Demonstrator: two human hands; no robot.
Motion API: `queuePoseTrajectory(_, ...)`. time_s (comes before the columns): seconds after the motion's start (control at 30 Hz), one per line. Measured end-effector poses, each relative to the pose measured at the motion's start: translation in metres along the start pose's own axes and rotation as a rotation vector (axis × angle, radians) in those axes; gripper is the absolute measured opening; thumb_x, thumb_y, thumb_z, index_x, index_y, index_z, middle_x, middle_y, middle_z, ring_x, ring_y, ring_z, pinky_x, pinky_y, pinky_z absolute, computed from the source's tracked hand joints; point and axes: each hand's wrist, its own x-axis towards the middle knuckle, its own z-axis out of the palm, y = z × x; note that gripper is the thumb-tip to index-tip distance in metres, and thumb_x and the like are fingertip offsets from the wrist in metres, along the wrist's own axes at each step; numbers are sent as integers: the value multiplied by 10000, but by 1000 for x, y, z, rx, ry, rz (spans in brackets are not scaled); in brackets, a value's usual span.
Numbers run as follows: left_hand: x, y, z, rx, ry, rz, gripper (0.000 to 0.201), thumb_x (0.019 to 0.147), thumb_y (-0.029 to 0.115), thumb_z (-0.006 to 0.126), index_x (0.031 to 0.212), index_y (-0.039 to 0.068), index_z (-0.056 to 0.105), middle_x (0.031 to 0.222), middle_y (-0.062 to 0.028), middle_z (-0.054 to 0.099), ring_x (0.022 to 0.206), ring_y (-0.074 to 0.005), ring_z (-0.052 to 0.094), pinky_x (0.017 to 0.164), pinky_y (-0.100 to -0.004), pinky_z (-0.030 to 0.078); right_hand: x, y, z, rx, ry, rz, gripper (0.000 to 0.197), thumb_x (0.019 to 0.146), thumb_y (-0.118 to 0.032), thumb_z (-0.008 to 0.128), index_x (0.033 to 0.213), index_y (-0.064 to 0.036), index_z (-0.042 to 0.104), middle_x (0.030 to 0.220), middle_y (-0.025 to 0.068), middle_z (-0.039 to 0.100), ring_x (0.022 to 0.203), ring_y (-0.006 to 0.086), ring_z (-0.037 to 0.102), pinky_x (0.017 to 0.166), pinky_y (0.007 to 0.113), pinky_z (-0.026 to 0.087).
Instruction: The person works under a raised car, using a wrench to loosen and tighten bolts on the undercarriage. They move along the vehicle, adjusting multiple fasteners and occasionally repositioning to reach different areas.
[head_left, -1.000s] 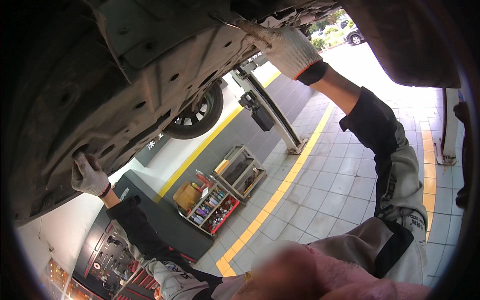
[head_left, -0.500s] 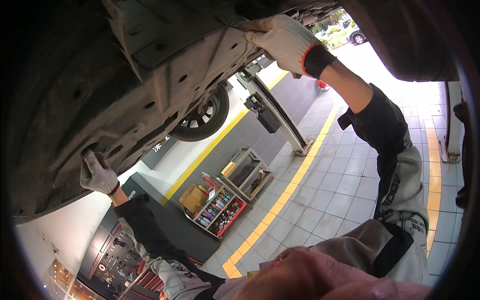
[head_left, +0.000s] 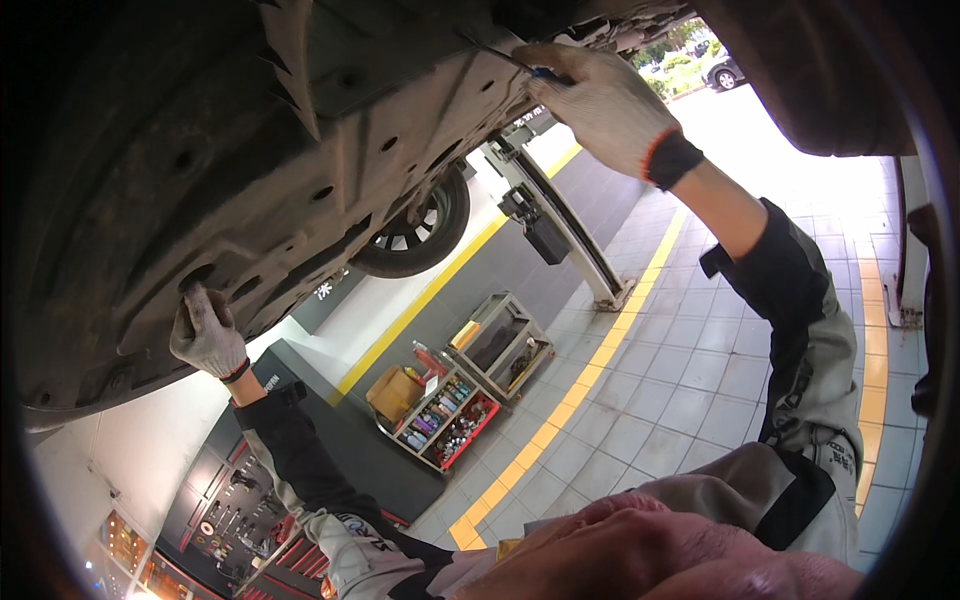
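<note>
Above me spreads the dark plastic undertray (head_left: 330, 150) of a raised car, with several round and oval holes in it. My left hand (head_left: 208, 330), in a pale knitted glove, has its fingers curled at the edge of one hole, a fingertip reaching into it. At the panel's upper right, my gloved right hand (head_left: 605, 105) is closed around a slim screwdriver (head_left: 545, 74) with a blue handle. Its thin dark shaft points up and left along the underside. The tip is lost in shadow. Right-hand fingers are partly hidden behind the hand's back.
A wheel (head_left: 420, 235) hangs beyond the undertray. Behind it stands a lift post (head_left: 560, 220). Metal carts (head_left: 445, 415) with bottles and parts are below, beside a dark cabinet (head_left: 330, 430). Tools hang on a wall panel (head_left: 225, 520). A yellow line (head_left: 560, 415) crosses the tiled floor.
My right hand has shifted slightly down and right, and the screwdriver's blue handle now shows. My left hand stays at the same hole. The whole view has moved a little.
</note>
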Motion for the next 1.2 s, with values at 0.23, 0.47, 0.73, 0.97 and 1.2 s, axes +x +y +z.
queuePoseTrajectory(0.23, -2, -1, 4, 15, 95, -43, 365, 997, 283, 784, 787, -14, 754, 646, -28, 676, 475, -73, 466, 445, -242, 281, 64, -8, -43, -538, -475, -457, 353, 943, -269, 687, 1241, -128, 814, 1108, 227, 797, 1001, 324, 782, 893, 425, 606)
queuePoseTrajectory(0.47, -1, -1, 4, -48, 57, -7, 340, 985, 258, 815, 850, -51, 773, 665, -37, 683, 506, -83, 495, 461, -227, 312, 22, -14, -14, -60, -311, 224, 404, 1080, -237, 624, 1456, -95, 658, 965, 175, 787, 851, 271, 772, 804, 374, 627)
queuePoseTrajectory(0.73, -5, 7, 6, -86, 41, -54, 307, 1008, 232, 788, 868, -41, 780, 667, -40, 687, 498, -65, 474, 454, -235, 283, -4, -40, 11, 177, -230, 457, 449, 1119, -307, 566, 1566, -269, 550, 920, 235, 731, 803, 347, 751, 774, 464, 615)
queuePoseTrajectory(0.97, -4, 15, 5, -21, -21, -8, 323, 1007, 231, 791, 842, -46, 771, 669, -44, 700, 493, -72, 486, 453, -238, 291, 40, 5, 15, -570, -443, -302, 499, 856, -48, 751, 1353, -70, 708, 1574, 234, 493, 1149, 344, 742, 992, 397, 620)
queuePoseTrajectory(1.2, -2, 17, -1, -94, -44, -71, 374, 1006, 257, 788, 773, -33, 751, 645, -39, 685, 486, -72, 481, 452, -249, 290, 56, -3, 61, 213, 2, 190, 459, 1005, -138, 587, 1463, -125, 615, 1258, 240, 729, 1083, 420, 720, 968, 471, 601)
